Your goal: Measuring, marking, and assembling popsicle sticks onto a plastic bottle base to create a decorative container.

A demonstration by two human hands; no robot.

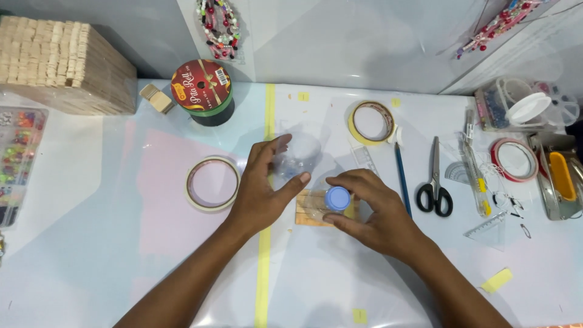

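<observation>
A clear plastic bottle (297,157) lies on its side at the middle of the table, its blue cap (337,198) pointing toward me. My left hand (262,189) grips the bottle's body from the left. My right hand (370,209) closes its fingers around the blue cap and neck. Under the neck lies a small flat panel of wooden sticks (306,209).
Tape rolls lie at left (212,183) and behind (371,122). A red-and-green ribbon spool (202,91), a stack of wooden sticks (57,64), a blue pencil (402,178), black scissors (435,185), a bead box (18,152) and a tape dispenser (559,176) ring the work spot.
</observation>
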